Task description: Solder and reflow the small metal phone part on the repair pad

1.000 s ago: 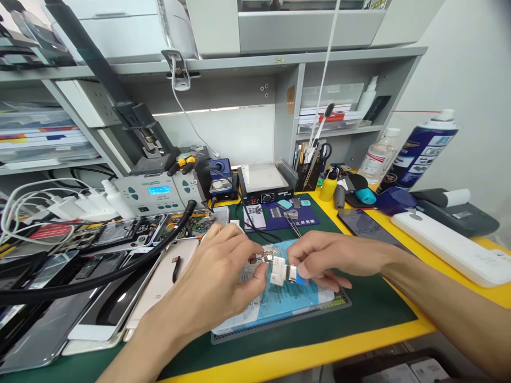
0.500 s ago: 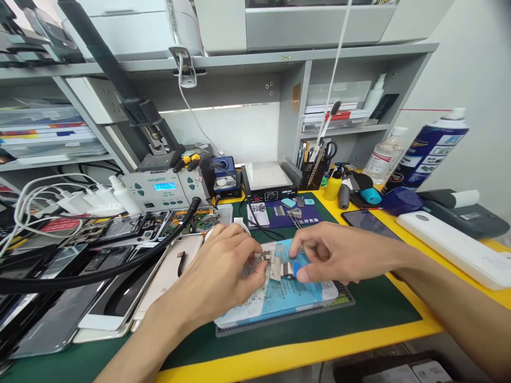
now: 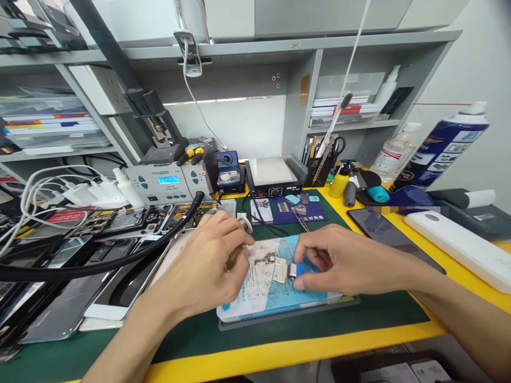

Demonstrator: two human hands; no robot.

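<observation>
My right hand (image 3: 343, 261) pinches a small metal clamp with a blue end (image 3: 288, 271) and rests it on a blue-and-white sheet (image 3: 275, 300) that lies on a dark mat. A small circuit board (image 3: 263, 260) lies on the sheet just left of the clamp. My left hand (image 3: 209, 263) is curled beside the board, fingers closed around a short brass-coloured tool (image 3: 233, 256), most of which is hidden in the fist.
Several opened phones (image 3: 120, 276) and a black hose (image 3: 99, 266) crowd the left. A hot-air station (image 3: 167, 183), heating plate (image 3: 271, 178) and pen holder (image 3: 319, 170) stand behind. A dark phone (image 3: 383, 229), white bar (image 3: 459, 247) and spray can (image 3: 443, 146) lie right.
Both hands have come down onto the sheet. My left hand has let go of the clamp and board and pulled back to the left. The right hand keeps hold of the clamp.
</observation>
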